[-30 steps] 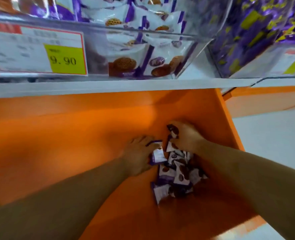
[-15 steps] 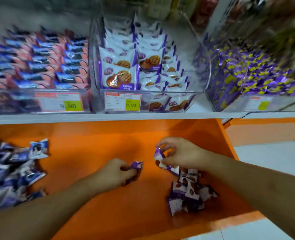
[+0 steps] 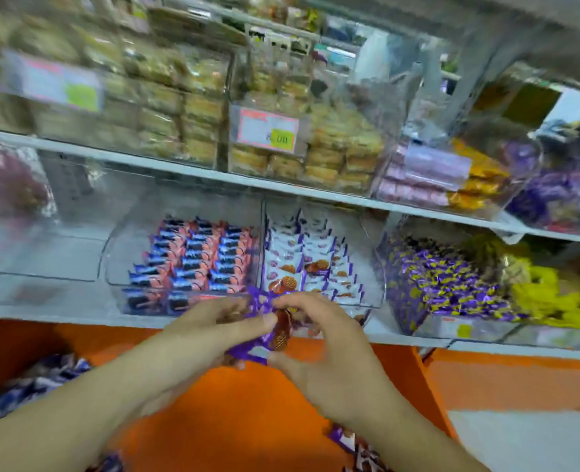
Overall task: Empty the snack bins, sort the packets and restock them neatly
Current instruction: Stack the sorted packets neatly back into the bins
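Note:
My left hand (image 3: 213, 327) and my right hand (image 3: 319, 349) meet in front of the lower shelf, both shut on a small bunch of purple-and-white waffle packets (image 3: 264, 330). Just behind them stands a clear bin (image 3: 370, 294) with rows of the same white waffle packets (image 3: 310, 267). More loose waffle packets (image 3: 356, 447) lie on the orange ledge (image 3: 241, 413) under my right forearm. A blurred heap of blue-and-white packets (image 3: 40, 379) lies on the ledge at the left.
A clear bin of blue-and-pink packets (image 3: 193, 264) stands left of the waffle bin. Purple-and-yellow sweets (image 3: 445, 281) fill the bin to the right. The upper shelf (image 3: 179, 168) holds bins of golden biscuits (image 3: 329, 155). Grey floor (image 3: 533, 441) shows at the lower right.
Both hands rose from the orange ledge, each with packets, and came together in front of the waffle bin. The camera tilted up, so the upper shelf now shows.

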{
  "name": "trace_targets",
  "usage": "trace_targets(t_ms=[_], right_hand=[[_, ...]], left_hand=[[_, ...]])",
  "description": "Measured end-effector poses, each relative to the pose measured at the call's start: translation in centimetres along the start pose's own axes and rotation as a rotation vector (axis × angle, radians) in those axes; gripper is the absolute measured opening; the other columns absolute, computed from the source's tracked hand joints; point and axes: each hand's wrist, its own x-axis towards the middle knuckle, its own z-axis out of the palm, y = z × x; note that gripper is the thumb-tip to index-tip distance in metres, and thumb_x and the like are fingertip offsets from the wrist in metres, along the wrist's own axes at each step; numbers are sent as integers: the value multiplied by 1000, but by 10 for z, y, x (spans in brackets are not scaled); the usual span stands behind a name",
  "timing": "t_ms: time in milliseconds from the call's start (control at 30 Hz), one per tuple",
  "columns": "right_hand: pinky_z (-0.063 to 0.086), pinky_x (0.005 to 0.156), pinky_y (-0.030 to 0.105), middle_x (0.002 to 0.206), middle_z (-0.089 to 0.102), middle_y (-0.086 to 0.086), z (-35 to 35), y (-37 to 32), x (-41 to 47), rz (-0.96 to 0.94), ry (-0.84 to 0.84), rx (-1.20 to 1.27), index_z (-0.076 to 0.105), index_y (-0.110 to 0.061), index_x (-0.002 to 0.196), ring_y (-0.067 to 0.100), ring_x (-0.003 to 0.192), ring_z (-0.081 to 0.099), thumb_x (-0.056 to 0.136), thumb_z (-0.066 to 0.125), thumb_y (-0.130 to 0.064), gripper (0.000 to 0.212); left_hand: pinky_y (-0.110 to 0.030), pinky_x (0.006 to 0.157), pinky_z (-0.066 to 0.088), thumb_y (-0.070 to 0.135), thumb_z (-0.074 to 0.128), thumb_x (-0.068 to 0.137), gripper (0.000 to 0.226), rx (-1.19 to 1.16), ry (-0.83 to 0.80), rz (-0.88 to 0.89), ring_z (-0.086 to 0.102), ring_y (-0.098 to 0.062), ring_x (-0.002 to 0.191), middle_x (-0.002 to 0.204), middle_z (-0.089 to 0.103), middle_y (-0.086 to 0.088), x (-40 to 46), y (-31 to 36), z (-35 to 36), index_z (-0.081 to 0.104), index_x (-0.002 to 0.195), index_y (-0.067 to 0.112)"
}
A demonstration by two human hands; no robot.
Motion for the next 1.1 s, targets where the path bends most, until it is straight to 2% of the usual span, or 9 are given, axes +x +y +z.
trace_targets(t_ms=[100,233,400,500,633,800,900,1000,1100], right_hand=[[40,105,21,131,54,-31,3,-13,0,26,48,17,58,-54,126,-4,128,48,77,90,-28,64],[44,107,28,139,52,-28,-4,-12,2,131,40,150,52,-58,134,-5,125,49,84,86,-36,65],[55,87,25,121,59,-35,-3,-2,16,203,61,275,60,-52,125,5,105,65,86,87,-28,53],[60,86,31,112,71,-21,0,6,25,249,53,409,64,-44,120,12,96,71,86,87,-17,49],[61,91,50,110,79,-1,-3,13,30,266,83,559,67,-36,113,24,101,75,75,92,-17,49],[57,69,26,95,80,13,-22,23,30,240,206,683,69,-9,103,23,87,75,75,85,8,37],[56,64,25,94,78,19,-34,27,27,197,227,744,72,-12,94,24,81,72,71,86,6,32],[55,77,34,102,73,24,-34,26,22,161,157,693,73,-17,99,31,91,69,71,89,-10,33],[57,92,46,100,77,9,-23,22,18,128,96,524,74,-23,103,31,96,72,83,86,-8,28]], left_hand=[[-42,71,53,12,83,82,31,-98,-33,40,73,-24,77,98,79,-10,-5,6,-5,69,106,25],[-46,78,53,9,78,86,28,-94,-43,49,73,-23,84,99,80,-4,-7,15,-9,70,108,24],[-46,96,57,13,86,76,67,-87,-49,27,76,-22,103,113,78,2,0,19,-15,58,135,24],[-43,92,59,12,84,78,53,-113,-35,54,78,-18,96,100,80,10,4,23,-10,62,123,28],[-55,101,54,15,73,90,30,-181,20,63,76,-32,101,110,79,-8,8,25,-8,68,120,16],[-45,92,59,9,65,97,28,-189,51,69,76,-31,101,109,78,-13,9,25,-8,65,125,10],[-41,89,63,10,66,96,26,-170,63,73,77,-29,100,110,78,-11,9,20,-6,67,123,10],[-48,97,58,15,67,97,26,-188,63,49,76,-30,104,113,78,-13,6,18,0,69,122,10],[-56,101,55,20,65,98,28,-284,21,-29,72,-39,111,116,75,-20,4,17,9,71,120,5]])
